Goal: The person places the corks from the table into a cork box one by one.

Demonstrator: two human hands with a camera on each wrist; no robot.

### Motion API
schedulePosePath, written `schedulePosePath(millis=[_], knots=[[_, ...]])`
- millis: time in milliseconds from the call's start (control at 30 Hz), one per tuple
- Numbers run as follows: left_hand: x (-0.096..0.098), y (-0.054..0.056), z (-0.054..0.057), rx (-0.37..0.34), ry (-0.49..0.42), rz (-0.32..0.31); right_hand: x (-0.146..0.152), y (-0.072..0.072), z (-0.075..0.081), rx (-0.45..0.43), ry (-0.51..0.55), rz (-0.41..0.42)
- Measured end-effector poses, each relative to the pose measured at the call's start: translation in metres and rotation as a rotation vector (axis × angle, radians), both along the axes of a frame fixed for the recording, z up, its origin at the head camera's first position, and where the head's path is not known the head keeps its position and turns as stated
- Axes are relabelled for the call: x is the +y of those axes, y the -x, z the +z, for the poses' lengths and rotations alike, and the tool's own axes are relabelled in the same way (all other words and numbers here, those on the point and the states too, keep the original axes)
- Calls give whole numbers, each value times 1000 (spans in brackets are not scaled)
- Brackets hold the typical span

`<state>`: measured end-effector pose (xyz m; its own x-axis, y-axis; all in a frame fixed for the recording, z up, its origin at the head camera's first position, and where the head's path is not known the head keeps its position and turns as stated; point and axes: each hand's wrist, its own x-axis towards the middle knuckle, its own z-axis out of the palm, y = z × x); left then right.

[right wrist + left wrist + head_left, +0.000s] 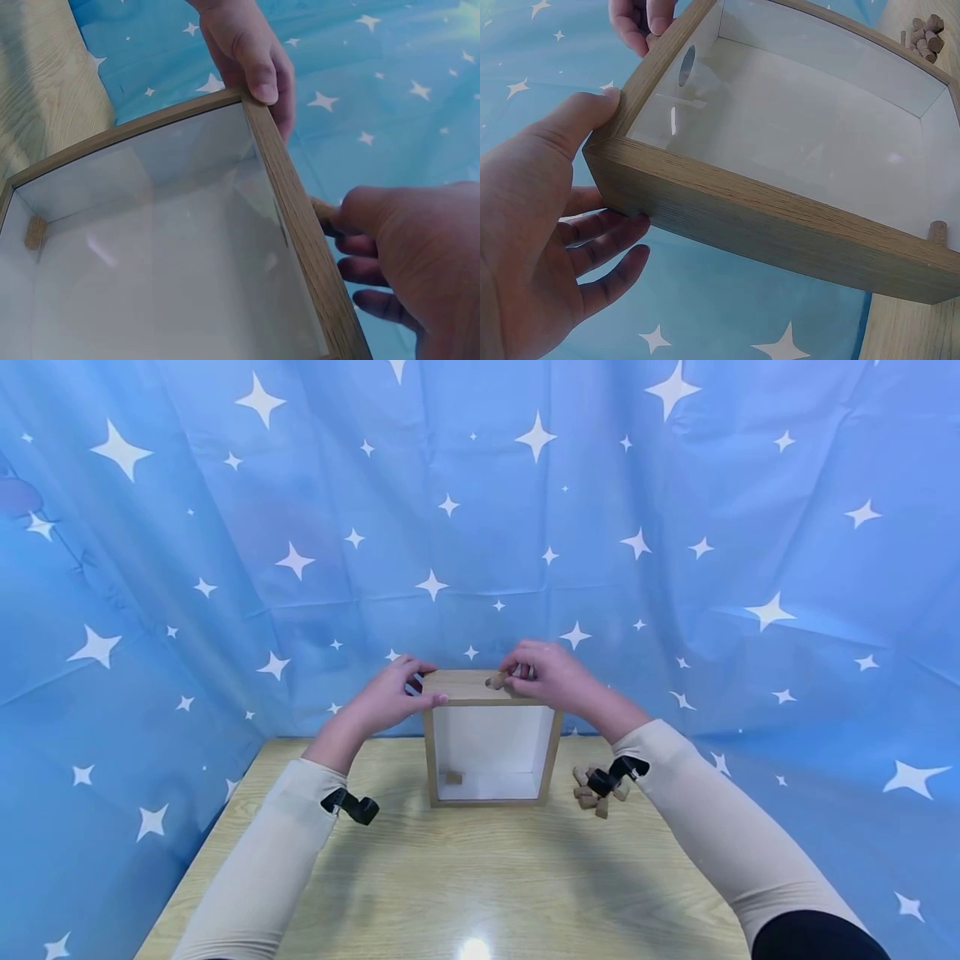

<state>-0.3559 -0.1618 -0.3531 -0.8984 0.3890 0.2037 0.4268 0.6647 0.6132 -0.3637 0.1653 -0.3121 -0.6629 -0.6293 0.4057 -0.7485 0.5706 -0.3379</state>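
A wooden box frame (461,687) with a clear front and white inside stands upright on the table. My left hand (392,695) grips its top left corner, thumb (592,111) on the front edge and fingers around the side. Over the round hole (687,66) in the top, my right hand (555,675) pinches a cork (325,214) between thumb and fingers. The cork is tilted at the hole, and the fingers partly hide it. Another cork (453,777) lies inside, at the bottom left corner behind the clear front.
Several loose corks (585,795) lie in a pile on the wooden table (450,877), right of the box. A blue curtain (495,527) with white stars hangs close behind the box and along the table's left side.
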Motion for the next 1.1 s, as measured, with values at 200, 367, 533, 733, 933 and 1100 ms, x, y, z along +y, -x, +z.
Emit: schedulePosePath(millis=[200, 367, 533, 733, 933, 1100], knots=[[1, -1, 0, 0, 9, 0, -2, -2, -1, 8, -22, -11], [0, 0, -1, -2, 10, -4, -4, -2, -2, 0, -24, -2], [-1, 1, 0, 2, 3, -9, -6, -1, -2, -4, -29, -2], [0, -2, 1, 0, -1, -5, -6, 1, -4, -21, -20, -2], [0, -2, -1, 2, -5, -1, -2, 2, -5, -3, 28, 13], [1, -1, -2, 4, -4, 5, 7, 3, -6, 0, 76, 4]])
